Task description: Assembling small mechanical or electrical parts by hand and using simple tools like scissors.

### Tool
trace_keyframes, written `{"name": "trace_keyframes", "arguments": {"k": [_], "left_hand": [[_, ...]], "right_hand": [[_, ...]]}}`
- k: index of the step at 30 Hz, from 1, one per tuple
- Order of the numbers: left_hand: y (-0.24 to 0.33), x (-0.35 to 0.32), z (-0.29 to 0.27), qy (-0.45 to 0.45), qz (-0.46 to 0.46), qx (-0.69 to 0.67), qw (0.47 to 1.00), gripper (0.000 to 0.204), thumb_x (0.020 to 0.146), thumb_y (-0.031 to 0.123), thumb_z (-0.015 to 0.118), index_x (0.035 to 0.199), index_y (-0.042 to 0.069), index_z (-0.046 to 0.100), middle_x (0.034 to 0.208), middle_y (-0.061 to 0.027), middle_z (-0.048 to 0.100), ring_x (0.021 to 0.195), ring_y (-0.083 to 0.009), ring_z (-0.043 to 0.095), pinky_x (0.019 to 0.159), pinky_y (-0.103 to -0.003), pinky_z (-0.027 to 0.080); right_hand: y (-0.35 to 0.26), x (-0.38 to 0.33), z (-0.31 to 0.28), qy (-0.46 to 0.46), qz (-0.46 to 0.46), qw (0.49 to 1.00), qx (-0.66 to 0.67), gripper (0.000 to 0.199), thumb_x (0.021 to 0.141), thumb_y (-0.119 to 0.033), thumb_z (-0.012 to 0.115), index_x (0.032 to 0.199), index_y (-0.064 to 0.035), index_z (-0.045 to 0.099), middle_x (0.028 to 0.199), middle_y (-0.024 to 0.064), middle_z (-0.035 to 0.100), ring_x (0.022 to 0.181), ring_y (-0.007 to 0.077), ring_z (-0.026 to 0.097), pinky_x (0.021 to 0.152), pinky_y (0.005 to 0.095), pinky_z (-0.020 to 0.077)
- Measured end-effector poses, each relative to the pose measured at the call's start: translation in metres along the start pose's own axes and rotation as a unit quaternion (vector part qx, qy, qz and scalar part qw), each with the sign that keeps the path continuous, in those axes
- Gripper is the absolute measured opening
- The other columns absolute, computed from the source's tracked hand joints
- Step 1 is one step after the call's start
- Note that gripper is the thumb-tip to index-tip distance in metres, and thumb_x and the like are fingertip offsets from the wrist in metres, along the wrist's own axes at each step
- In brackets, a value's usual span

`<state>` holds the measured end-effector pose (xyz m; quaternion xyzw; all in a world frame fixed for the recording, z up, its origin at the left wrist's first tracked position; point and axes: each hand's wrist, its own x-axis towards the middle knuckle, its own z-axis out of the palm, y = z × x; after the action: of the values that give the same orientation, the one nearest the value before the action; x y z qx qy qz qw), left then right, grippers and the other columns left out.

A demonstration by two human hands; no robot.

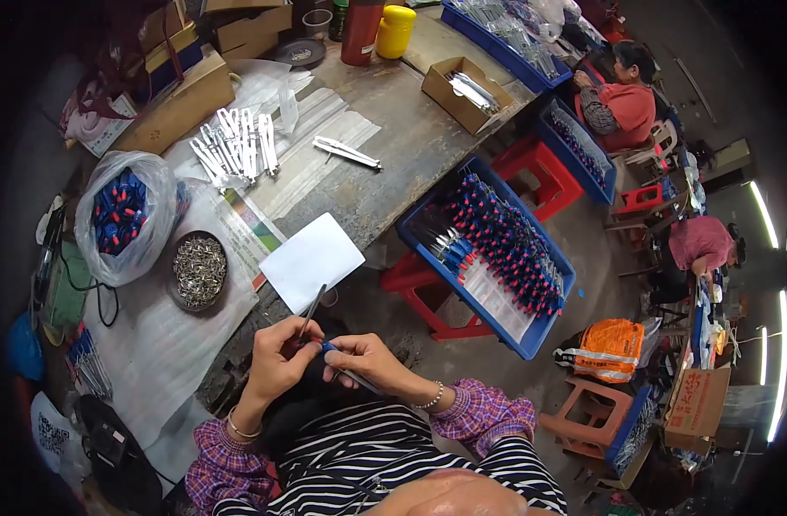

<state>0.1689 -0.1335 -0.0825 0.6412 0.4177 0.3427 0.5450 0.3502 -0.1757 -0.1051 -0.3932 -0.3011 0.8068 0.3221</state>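
Observation:
My left hand (283,359) is closed, its fingers pinching a thin dark rod-like tool (313,310) that points up and away. Close beside it, my right hand (372,361) grips a small blue-handled metal piece (328,347); a grey metal length shows under the fingers. The hands nearly meet above my lap, so how tool and piece touch is hidden. Just beyond them, a white sheet (313,261) lies at the table's edge. To the left stand a round bowl of small metal parts (199,271) and a plastic bag of blue and red handles (118,211).
Silver metal pieces (239,146) lie spread on the table (393,120). At right, a blue tray (531,344) of blue and red handled pieces rests on a red stool (428,314). Farther back are an open carton (467,95), a yellow jar (396,33) and two seated people.

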Motion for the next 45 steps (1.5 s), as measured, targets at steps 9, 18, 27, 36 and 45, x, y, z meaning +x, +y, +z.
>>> {"name": "trace_keyframes", "arguments": {"k": [9,18,27,36,45], "left_hand": [[0.004,0.002,0.002,0.013,-0.013,0.004,1.000,0.009,0.076,-0.005,0.061,0.084,-0.003,0.058,0.069,0.0011,0.054,0.059,-0.0023,0.047,0.053,-0.016,0.035],[0.004,0.010,0.000,0.019,-0.011,0.035,0.999,0.010,0.072,-0.004,0.062,0.081,-0.001,0.061,0.068,-0.0024,0.059,0.055,-0.0043,0.049,0.049,-0.019,0.037],[0.007,0.018,-0.011,0.024,-0.010,0.046,0.999,0.008,0.072,-0.004,0.062,0.079,-0.001,0.061,0.067,-0.0033,0.058,0.054,-0.0059,0.049,0.049,-0.020,0.037],[0.004,0.020,-0.015,0.028,-0.021,0.020,0.999,0.008,0.072,-0.004,0.062,0.078,-0.002,0.060,0.066,-0.0020,0.057,0.056,-0.0048,0.049,0.050,-0.019,0.036],[0.012,0.018,-0.015,0.015,-0.038,0.019,0.999,0.006,0.075,-0.005,0.061,0.080,-0.002,0.059,0.071,0.0013,0.054,0.063,-0.0041,0.048,0.056,-0.018,0.036]], "right_hand": [[-0.005,0.003,-0.004,-0.013,0.005,1.000,0.009,0.021,0.090,-0.024,0.059,0.094,-0.0040,0.064,0.075,0.0016,0.064,0.054,0.0023,0.051,0.047,0.0157,0.0392],[-0.005,0.013,-0.010,-0.029,0.019,0.999,0.027,0.018,0.089,-0.018,0.058,0.088,-0.0008,0.064,0.073,0.0064,0.064,0.052,0.0046,0.049,0.045,0.0175,0.0371],[-0.011,0.024,-0.007,-0.039,0.028,0.998,0.042,0.019,0.090,-0.018,0.057,0.092,-0.0007,0.063,0.074,0.0070,0.064,0.053,0.0046,0.049,0.045,0.0168,0.0366],[-0.010,0.025,-0.006,-0.043,0.011,0.998,0.034,0.026,0.092,-0.022,0.055,0.105,0.0006,0.059,0.078,0.0074,0.064,0.056,0.0046,0.052,0.049,0.0171,0.0417],[-0.020,0.024,-0.007,-0.035,0.032,0.999,0.024,0.020,0.089,-0.018,0.057,0.094,0.0007,0.063,0.072,0.0072,0.064,0.051,0.0052,0.050,0.044,0.0174,0.0371]]}}
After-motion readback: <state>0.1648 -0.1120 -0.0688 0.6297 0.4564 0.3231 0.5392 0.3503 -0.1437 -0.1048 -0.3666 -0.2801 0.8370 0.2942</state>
